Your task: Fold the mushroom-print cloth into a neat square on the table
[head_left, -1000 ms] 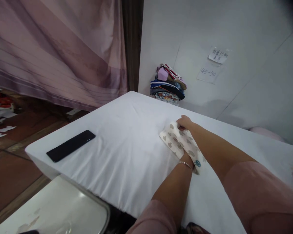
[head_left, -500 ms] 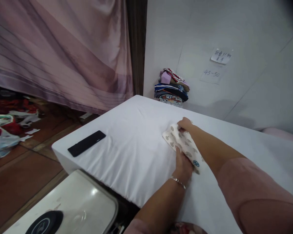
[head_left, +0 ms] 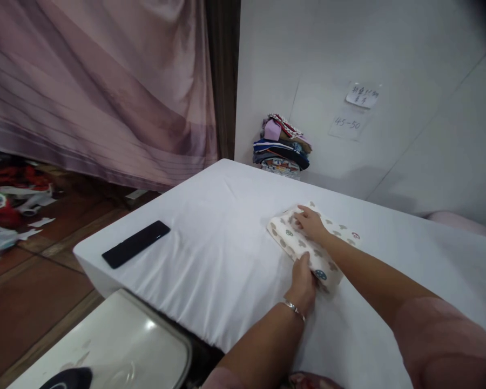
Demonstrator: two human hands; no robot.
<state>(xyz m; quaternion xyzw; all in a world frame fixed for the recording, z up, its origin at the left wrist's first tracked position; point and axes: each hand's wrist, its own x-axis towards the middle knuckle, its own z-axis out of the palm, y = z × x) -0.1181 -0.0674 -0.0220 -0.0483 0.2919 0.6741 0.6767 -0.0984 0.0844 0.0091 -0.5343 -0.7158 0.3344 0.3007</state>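
A cream cloth (head_left: pixel 308 246) with grey and coloured prints lies folded on the white-covered table (head_left: pixel 227 216). My left hand (head_left: pixel 303 281), with a bracelet at the wrist, grips its near edge, thumb on top and the other fingers hidden beneath. My right hand (head_left: pixel 311 222) rests on the upper part of the cloth, its fingers bent and touching the fabric. More of the cloth spreads out behind my right forearm.
A black phone-like slab (head_left: pixel 136 244) lies at the table's left. Folded clothes (head_left: pixel 282 146) are stacked beyond the far edge, by the wall. A white stool-like surface (head_left: pixel 121 340) stands at the near left. A pink curtain (head_left: pixel 105 92) hangs behind.
The cloth is spread wider and flatter than before, now showing to the right of my right forearm. My right hand has moved from its far edge onto its top. The view has shifted slightly.
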